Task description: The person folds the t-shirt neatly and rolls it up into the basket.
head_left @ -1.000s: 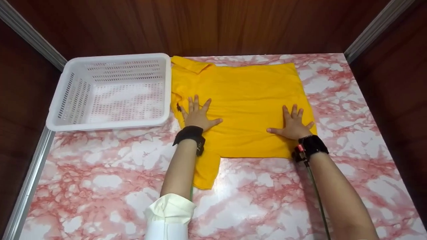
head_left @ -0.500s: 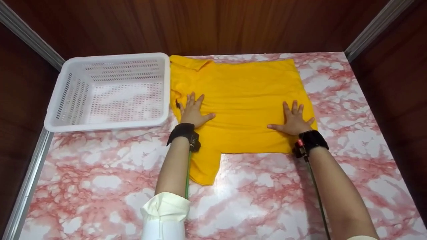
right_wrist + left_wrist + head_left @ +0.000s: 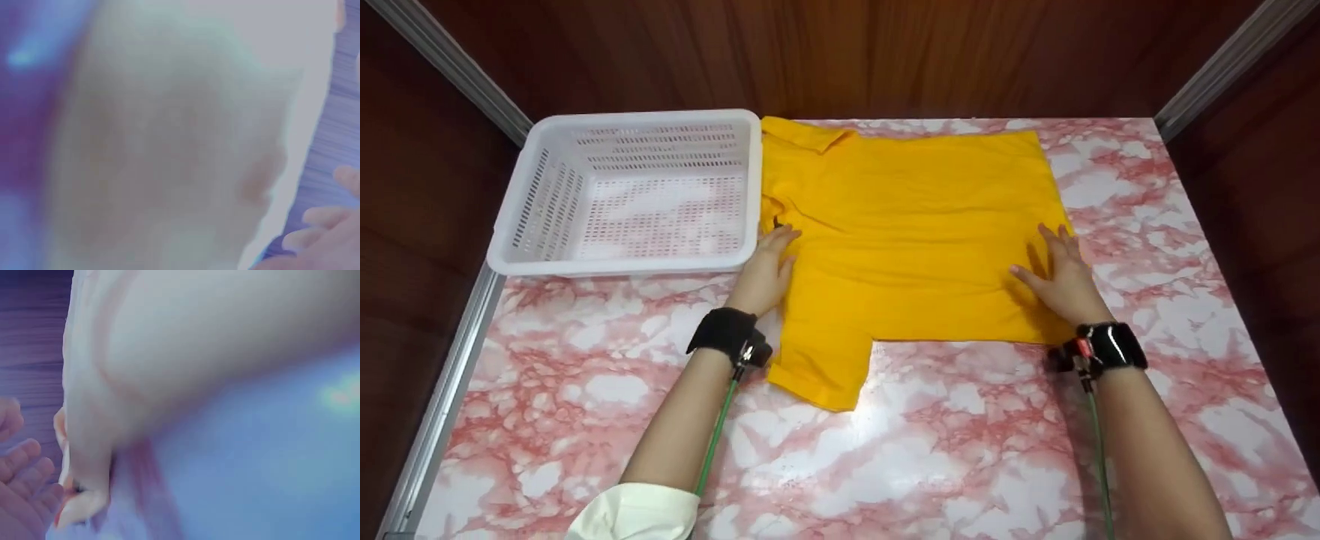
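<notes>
A yellow short-sleeved shirt [image 3: 930, 232] lies spread on the table, its neck end at the left and its hem at the right. My left hand [image 3: 765, 274] is at the neck end, fingers extended, close beside the basket's corner. Over the hem end is my right hand [image 3: 1065, 281], fingers apart, with a shadow on the cloth beneath it. Neither hand grips anything. Both wrist views are blurred: the left one shows pale-looking cloth [image 3: 169, 337] with fingers [image 3: 28, 464] at its edge, the right one similar cloth [image 3: 163, 140] and fingers [image 3: 326, 216].
A white perforated plastic basket [image 3: 622, 266] stands at the back left, right against the shirt's neck side. The table [image 3: 960, 450] has a red and white marbled top. Dark wood panels [image 3: 840, 60] enclose the back and sides. A green cable [image 3: 718, 435] trails from the left wristband.
Both hands have come off the middle of the shirt: the left slid left past the neck edge, the right shifted right toward the hem. The shirt keeps its spread shape.
</notes>
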Tool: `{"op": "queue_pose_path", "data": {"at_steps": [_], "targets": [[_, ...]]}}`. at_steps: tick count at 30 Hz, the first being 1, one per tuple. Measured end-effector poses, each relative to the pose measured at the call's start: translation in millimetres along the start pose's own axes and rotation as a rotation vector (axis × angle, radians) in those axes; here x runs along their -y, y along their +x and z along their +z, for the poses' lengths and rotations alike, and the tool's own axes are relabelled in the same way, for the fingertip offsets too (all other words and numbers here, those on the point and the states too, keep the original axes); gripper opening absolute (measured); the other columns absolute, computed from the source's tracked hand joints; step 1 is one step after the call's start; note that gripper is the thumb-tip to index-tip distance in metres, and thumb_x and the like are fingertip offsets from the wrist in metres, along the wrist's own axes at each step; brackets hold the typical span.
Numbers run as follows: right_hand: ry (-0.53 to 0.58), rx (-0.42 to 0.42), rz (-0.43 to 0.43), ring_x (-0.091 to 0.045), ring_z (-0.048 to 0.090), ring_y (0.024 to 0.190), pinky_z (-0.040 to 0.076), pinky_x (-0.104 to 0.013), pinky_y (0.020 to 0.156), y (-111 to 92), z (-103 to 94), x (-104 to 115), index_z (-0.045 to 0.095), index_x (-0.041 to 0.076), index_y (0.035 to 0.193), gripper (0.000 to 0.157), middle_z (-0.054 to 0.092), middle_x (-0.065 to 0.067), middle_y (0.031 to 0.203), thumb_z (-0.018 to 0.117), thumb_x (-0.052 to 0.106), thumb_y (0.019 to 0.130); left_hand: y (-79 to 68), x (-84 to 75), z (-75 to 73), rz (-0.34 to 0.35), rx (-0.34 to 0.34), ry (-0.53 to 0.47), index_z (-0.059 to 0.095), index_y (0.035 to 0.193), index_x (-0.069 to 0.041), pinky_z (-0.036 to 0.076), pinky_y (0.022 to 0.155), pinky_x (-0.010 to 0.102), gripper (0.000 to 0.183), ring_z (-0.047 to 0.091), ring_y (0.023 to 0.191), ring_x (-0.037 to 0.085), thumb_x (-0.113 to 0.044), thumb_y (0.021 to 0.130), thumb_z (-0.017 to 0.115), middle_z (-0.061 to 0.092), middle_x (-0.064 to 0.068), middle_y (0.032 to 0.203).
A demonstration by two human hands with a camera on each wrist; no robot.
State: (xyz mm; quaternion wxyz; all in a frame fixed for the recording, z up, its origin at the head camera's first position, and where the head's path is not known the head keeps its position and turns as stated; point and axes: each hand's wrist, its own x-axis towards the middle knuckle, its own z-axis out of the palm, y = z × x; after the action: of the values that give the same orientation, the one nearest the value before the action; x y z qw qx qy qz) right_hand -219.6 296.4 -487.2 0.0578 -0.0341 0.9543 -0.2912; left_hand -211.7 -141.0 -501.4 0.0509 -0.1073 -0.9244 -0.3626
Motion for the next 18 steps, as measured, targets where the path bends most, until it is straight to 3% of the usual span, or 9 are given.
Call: {"op": "queue_pose_path", "data": {"at_steps": [4,7,10,15,18], "targets": [[-0.014,-0.079,-0.019,-0.045,0.016,0.130,0.016,-0.059,0.100,-33,-10.8,-6,0.026,0.009,0.140,0.075,0.009,-0.024,0.146,0.055,0.048,0.082,-33.8,2.8,-5.8,-0.040,-0.085,0.079,0.052,0.121,-0.002,0.035,0.099,0.038,0.034,0.046,0.116,0.031,-0.002,0.087,0.050,0.052,0.017,0.122],[-0.059,-0.060,-0.021,-0.044,0.016,0.130,0.016,-0.059,0.100,-54,-12.5,-12,0.030,0.004,0.137,0.071,0.014,-0.025,0.145,0.052,0.046,0.085,-55.5,2.5,-2.6,-0.093,-0.119,0.171,0.057,0.113,-0.001,0.041,0.089,0.042,0.029,0.051,0.102,0.032,-0.002,0.085,0.054,0.057,0.018,0.107],[-0.087,-0.014,-0.021,-0.042,0.014,0.131,0.015,-0.058,0.101,-65,-11.4,-20,0.029,0.001,0.138,0.070,0.016,-0.023,0.145,0.049,0.045,0.087,-69.1,-0.7,3.4,-0.168,-0.129,0.204,0.061,0.107,-0.003,0.041,0.079,0.042,0.028,0.051,0.094,0.031,-0.010,0.080,0.062,0.057,0.015,0.099],[-0.092,0.039,-0.006,-0.039,0.013,0.132,0.014,-0.056,0.102,-67,-9.8,-30,0.029,-0.001,0.137,0.071,0.018,-0.021,0.145,0.046,0.047,0.088,-68.1,-10.3,15.6,-0.276,-0.084,0.177,0.060,0.104,-0.006,0.037,0.079,0.041,0.038,0.049,0.094,0.029,-0.026,0.073,0.070,0.055,0.012,0.099],[-0.079,0.050,0.004,-0.038,0.011,0.133,0.014,-0.056,0.102,-65,-10.1,-33,0.030,0.000,0.137,0.071,0.018,-0.020,0.145,0.046,0.048,0.087,-57.5,-17.3,21.5,-0.337,-0.035,0.068,0.060,0.101,-0.005,0.039,0.081,0.039,0.032,0.051,0.092,0.029,-0.024,0.076,0.065,0.056,0.013,0.096]]}}
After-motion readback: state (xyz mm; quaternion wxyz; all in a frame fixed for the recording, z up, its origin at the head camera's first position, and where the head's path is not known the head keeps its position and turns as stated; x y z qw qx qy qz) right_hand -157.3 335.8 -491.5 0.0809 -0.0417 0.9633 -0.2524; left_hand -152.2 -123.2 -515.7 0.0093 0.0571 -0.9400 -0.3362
